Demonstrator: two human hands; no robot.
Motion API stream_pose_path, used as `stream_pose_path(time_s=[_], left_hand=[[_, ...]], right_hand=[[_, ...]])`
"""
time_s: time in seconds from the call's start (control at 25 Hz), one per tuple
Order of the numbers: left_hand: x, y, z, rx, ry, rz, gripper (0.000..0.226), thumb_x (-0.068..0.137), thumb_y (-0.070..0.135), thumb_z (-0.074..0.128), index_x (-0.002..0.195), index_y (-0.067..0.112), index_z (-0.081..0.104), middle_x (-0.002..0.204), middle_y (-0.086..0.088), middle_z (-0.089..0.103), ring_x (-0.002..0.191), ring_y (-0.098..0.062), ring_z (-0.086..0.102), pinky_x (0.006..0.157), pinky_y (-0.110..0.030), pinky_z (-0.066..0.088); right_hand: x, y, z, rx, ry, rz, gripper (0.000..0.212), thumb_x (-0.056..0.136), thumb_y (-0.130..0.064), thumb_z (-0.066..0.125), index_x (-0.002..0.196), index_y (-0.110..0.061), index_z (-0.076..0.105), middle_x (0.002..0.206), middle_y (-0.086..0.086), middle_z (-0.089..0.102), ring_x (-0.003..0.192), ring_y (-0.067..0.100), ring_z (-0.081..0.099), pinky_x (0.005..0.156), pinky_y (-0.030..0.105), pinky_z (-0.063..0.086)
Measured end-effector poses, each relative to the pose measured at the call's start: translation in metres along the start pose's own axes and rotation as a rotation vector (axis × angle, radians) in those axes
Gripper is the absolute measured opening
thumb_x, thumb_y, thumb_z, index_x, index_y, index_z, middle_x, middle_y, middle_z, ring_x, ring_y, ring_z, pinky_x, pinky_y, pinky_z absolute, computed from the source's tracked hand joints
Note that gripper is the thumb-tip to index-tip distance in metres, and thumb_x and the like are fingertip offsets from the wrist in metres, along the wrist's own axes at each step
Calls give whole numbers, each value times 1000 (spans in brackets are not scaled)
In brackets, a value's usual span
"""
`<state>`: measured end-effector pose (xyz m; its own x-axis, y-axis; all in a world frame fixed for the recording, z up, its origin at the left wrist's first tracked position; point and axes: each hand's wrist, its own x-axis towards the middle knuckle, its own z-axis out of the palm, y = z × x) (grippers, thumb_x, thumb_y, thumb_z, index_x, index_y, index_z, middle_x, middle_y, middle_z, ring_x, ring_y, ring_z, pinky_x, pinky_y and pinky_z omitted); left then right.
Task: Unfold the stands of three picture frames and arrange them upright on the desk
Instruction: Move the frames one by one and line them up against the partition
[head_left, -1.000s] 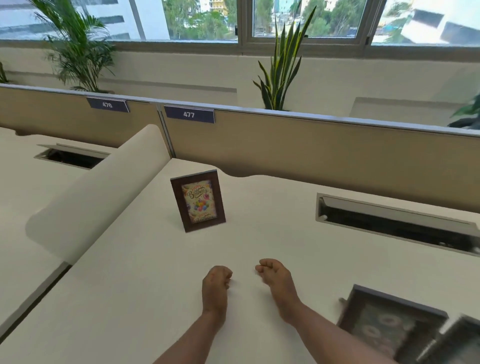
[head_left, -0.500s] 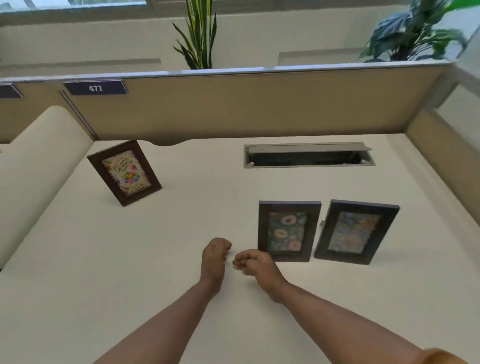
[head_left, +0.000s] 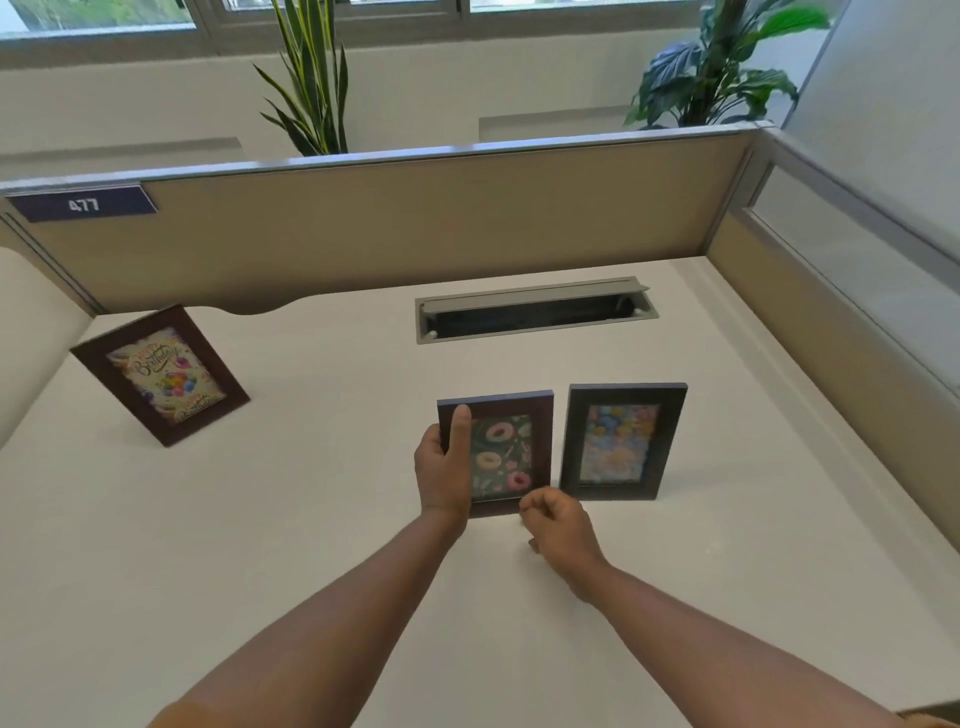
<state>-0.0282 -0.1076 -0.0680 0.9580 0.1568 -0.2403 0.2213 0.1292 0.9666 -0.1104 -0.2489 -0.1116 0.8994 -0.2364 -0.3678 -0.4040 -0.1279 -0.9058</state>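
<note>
Gripping the doughnut frame (head_left: 506, 452), left hand (head_left: 444, 467); placard (head_left: 83, 204) reads "477".

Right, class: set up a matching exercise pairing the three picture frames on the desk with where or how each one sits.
Things:
1. birthday frame
2. doughnut frame
3. balloon frame

States:
A. held along its left edge by the left hand
B. stands apart at the far left of the desk
C. rightmost of the three, no hand on it

Pairs: 1-B, 2-A, 3-C
</note>
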Motion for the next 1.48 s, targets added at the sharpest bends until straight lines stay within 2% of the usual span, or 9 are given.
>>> stream_pose_path(time_s=[0.16, 0.28, 0.52, 0.64, 0.84, 0.96, 1.08, 1.32, 1.48], left_hand=[[5, 7, 2, -32, 46, -4, 64, 79, 73, 63, 94, 12, 64, 86, -5, 79, 78, -22, 78, 62, -35, 61], [14, 17, -10, -49, 82, 12, 60, 79, 71, 64, 93, 13, 65, 85, -6, 79, 77, -23, 78, 61, -35, 61], [28, 32, -41, -19, 43, 41, 59, 78, 70, 61, 97, 15, 68, 87, -5, 80, 81, -26, 78, 64, -35, 62], [34, 39, -54, -20, 23, 27, 67, 81, 75, 55, 99, 11, 68, 91, -10, 79, 85, -32, 77, 74, -45, 63], [54, 63, -81, 56, 34, 72, 61, 87, 70, 48, 108, 14, 61, 99, -10, 75, 88, -27, 75, 71, -39, 63], [74, 82, -105, 315, 123, 298, 33, 99, 42, 54, 125, 21, 52, 119, -4, 64, 102, -20, 67, 74, -32, 61], [103, 99, -133, 681, 121, 613, 35, 103, 16, 53, 138, 10, 56, 126, -7, 62, 113, -20, 57, 93, -33, 52], [181, 137, -203, 1182, 215, 726, 28, 100, 16, 56, 125, 12, 68, 108, -8, 71, 102, -31, 61, 88, -46, 45], [227, 148, -240, 1339, 264, 779, 19, 96, 12, 59, 109, 16, 72, 114, -1, 72, 118, -30, 58, 97, -46, 36]], right_hand=[[2, -3, 1, 1, -11, -8, 16, 83, -22, 64, 72, -31, 58, 69, -7, 58, 65, 14, 53, 63, 37, 52], [4, -11, 11, -34, 7, -73, 20, 78, -24, 67, 84, -31, 49, 78, -4, 52, 63, 10, 47, 60, 28, 46], [24, -53, 42, 193, -164, -81, 36, 86, -19, 75, 115, -30, 58, 111, -7, 72, 103, 10, 70, 75, 22, 59], [45, -77, 49, 345, -238, 44, 26, 89, 0, 64, 112, -13, 65, 102, 7, 80, 90, 21, 78, 65, 28, 62], [74, -104, 76, 381, -309, 93, 26, 86, 5, 61, 108, -7, 68, 91, 8, 82, 81, 26, 79, 57, 29, 61], [93, -120, 103, 400, -310, 93, 24, 90, 2, 62, 111, -7, 66, 93, 10, 81, 83, 29, 78, 59, 36, 63], [117, -136, 135, 383, -305, 79, 25, 91, 2, 60, 113, -8, 66, 93, 9, 81, 83, 29, 78, 58, 37, 63], [182, -168, 219, 345, -363, 79, 24, 92, 1, 60, 112, -11, 67, 102, 14, 79, 86, 32, 78, 65, 44, 64], [223, -182, 269, 304, -413, 83, 25, 90, 1, 62, 112, -9, 68, 97, 11, 81, 86, 33, 78, 68, 45, 65]])
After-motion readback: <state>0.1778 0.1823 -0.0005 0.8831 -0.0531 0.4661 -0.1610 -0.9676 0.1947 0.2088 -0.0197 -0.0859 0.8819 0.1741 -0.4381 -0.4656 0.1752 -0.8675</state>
